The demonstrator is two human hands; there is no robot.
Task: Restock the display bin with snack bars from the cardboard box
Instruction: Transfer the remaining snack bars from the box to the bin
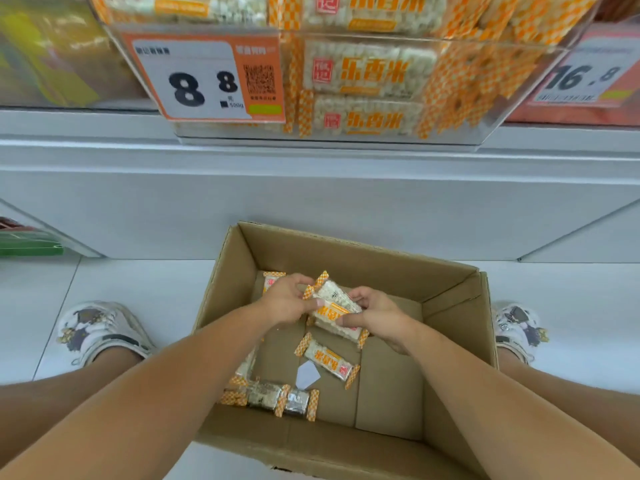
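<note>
Inside the cardboard box (453,306), we hold a small stack of snack bars (337,308) between both hands: our left hand (285,301) pinches the upper-left end and our right hand (377,315) curls round the lower-right end. Their long axis runs diagonally, upper left to lower right. Each has clear wrap over pale puffed rice, orange lettering and orange-checked ends. The display bin (363,81) sits above.

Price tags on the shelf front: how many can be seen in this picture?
2. The "8.8" price tag hangs on the front of the clear display bin at upper left. The "16.8" price tag is at the upper right edge, partly cut off. More may lie outside the view.
</note>
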